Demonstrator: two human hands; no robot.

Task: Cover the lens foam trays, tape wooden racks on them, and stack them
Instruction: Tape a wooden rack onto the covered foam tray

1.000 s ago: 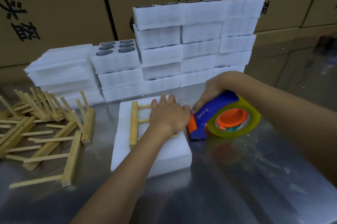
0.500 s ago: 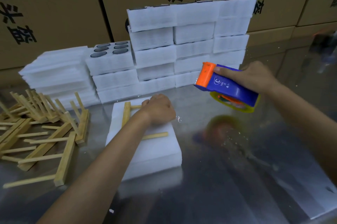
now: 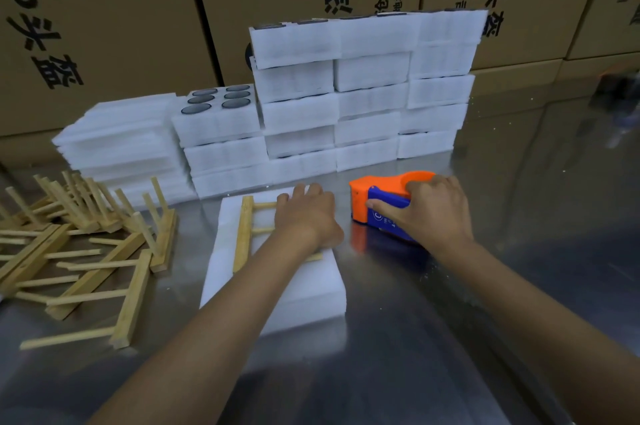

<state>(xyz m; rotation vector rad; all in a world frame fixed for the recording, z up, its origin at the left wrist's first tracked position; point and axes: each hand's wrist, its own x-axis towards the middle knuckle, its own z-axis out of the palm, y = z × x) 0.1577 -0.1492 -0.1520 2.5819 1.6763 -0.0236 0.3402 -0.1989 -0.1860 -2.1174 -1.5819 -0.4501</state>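
A covered white foam tray [image 3: 287, 289] lies on the metal table in front of me. A wooden rack [image 3: 244, 234] lies flat on its top. My left hand [image 3: 308, 217] presses down on the rack's right part, fingers spread toward the far edge. Just right of the tray, my right hand [image 3: 429, 213] grips the blue and orange tape dispenser [image 3: 381, 206], which sits on the table with its orange head toward the tray. An uncovered tray with dark lenses [image 3: 216, 113] tops a short stack behind.
A wall of stacked white foam trays [image 3: 367, 95] stands at the back, with a pile of foam covers [image 3: 117, 137] to its left. Loose wooden racks [image 3: 86, 251] lie scattered at the left. Cardboard boxes [image 3: 104, 26] line the back. Bare steel table [image 3: 485, 320] extends right.
My right hand brought the tape dispenser down from mid-air to the table beside the tray. My left hand flattened onto the rack.
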